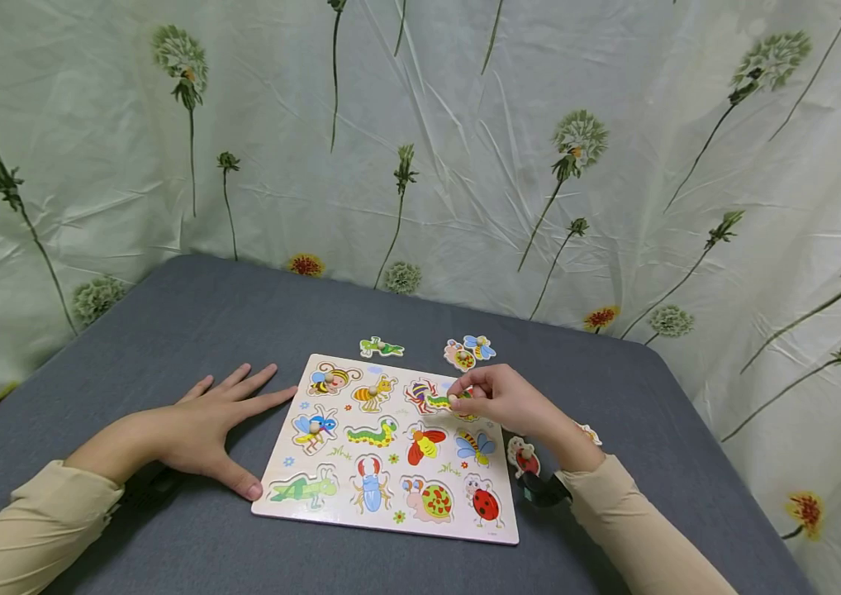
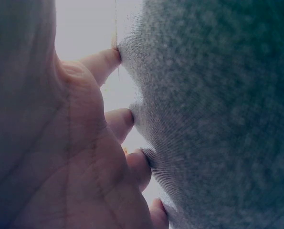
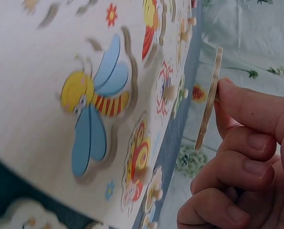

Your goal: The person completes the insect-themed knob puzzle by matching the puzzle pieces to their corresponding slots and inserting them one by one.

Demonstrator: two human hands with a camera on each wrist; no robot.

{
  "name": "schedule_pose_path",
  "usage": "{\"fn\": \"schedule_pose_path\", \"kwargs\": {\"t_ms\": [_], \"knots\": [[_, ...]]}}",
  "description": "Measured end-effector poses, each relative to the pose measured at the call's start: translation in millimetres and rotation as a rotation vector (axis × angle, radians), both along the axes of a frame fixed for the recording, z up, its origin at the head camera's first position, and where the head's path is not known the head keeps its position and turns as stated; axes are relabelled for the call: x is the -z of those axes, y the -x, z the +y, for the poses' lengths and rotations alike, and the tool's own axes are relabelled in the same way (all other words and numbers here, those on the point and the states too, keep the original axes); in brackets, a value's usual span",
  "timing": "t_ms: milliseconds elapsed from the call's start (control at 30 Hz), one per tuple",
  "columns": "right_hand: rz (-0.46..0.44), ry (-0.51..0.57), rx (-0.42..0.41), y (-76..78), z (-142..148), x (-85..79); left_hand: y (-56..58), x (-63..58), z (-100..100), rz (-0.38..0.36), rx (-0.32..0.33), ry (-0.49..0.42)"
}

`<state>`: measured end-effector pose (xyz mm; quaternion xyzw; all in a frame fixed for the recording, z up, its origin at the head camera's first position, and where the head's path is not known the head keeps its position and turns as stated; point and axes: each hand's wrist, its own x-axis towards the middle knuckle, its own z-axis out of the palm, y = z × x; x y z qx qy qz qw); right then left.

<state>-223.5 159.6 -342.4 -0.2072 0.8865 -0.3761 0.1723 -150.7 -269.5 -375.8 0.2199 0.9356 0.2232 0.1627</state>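
Note:
A pale wooden peg puzzle board with insect pictures lies on the grey table. My left hand is spread flat beside it, thumb at the near left corner and index fingertip at the left edge. The right hand pinches a green caterpillar puzzle piece by its knob, above the board's far right part. Edge-on in the right wrist view, the thin piece stands clear of the board. Knobbed pieces sit in the board, among them a bee and a mosquito. The caterpillar recess holds no piece.
Beyond the board lie a loose grasshopper piece, a snail piece and a blue-winged bee piece. A ladybug piece lies at the board's right, under the right forearm. A flowered curtain hangs behind the table.

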Motion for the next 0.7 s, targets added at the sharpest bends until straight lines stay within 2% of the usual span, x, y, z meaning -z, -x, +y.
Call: {"fn": "schedule_pose_path", "kwargs": {"t_ms": [433,700], "knots": [[0.010,-0.010,-0.082,-3.5,-26.9,4.3,0.3,-0.4,-0.1,-0.011,-0.004,0.002],[-0.025,0.001,-0.106,-6.8,-44.1,9.6,0.1,-0.7,0.0,-0.012,-0.005,0.004]]}}
